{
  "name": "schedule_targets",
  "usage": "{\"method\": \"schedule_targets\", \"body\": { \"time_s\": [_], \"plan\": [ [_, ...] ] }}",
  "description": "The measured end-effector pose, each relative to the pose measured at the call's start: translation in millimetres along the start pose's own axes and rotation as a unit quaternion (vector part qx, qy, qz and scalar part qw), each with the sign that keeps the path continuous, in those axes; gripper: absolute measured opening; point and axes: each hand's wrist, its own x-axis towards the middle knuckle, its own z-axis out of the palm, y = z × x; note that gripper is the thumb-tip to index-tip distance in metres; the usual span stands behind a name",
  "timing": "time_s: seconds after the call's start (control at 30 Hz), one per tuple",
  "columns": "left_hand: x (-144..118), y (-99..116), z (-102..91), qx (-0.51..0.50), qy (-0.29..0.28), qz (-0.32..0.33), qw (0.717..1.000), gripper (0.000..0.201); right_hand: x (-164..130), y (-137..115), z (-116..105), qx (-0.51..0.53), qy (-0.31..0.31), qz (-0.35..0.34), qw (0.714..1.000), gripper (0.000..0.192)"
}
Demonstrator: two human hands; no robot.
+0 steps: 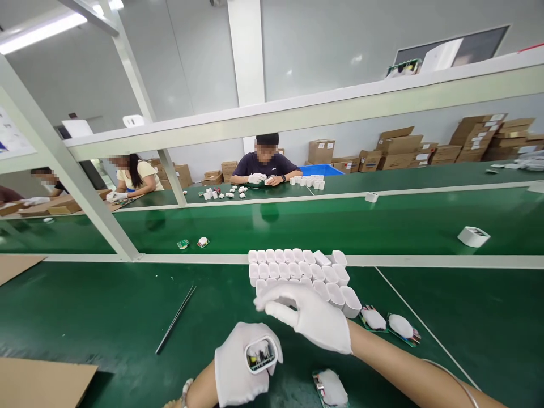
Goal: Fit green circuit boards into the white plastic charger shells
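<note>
Fingers (272, 309) of right hand (312, 323) over half-hidden shells (297, 266)

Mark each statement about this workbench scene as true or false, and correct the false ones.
1. The left hand holds a white casing with its open end showing parts inside. True.
2. The right hand is bare. False: it wears a white glove and reaches over the cluster of empty white casings.
3. A pair of tweezers lies on the green bench apart from both hands. True.
4. The empty white casings lie scattered singly across the bench. False: they stand packed together in rows.
5. Circuit boards lie beside the right forearm. True.
</note>
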Motion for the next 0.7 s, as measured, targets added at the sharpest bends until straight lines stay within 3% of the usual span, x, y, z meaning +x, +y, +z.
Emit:
{"method": "schedule_targets", "body": {
  "time_s": [0.07,0.17,0.23,0.37,0.43,0.6,0.7],
  "plan": [
    [-3,6,0.6,0.009,0.011,0.006,1.0,0.009,-3,-2,6,-0.069,0.061,-0.012,0.996,0.023],
    [-5,7,5.3,0.043,0.079,0.017,0.996,0.022,-7,1,24,-0.197,0.052,-0.003,0.979,0.042],
    [-5,4,8.2,0.042,0.109,0.04,0.992,0.031,-5,4,33,-0.233,0.059,0.029,0.97,0.042],
    [-4,-5,5.8,0.082,0.217,0.062,0.971,0.027,0,4,26,-0.162,0.118,0.101,0.975,0.03],
    [-3,-7,0.1,0.136,0.251,0.062,0.956,0.021,2,1,16,-0.105,0.109,0.128,0.98,0.033],
    [2,-15,-15.1,0.296,0.182,0.11,0.931,0.032,0,-6,5,0.081,-0.046,0.153,0.984,0.04],
    [3,-23,-21.0,0.279,0.141,0.121,0.942,0.051,2,-1,6,0.147,-0.098,0.146,0.973,0.046]
  ]
}}
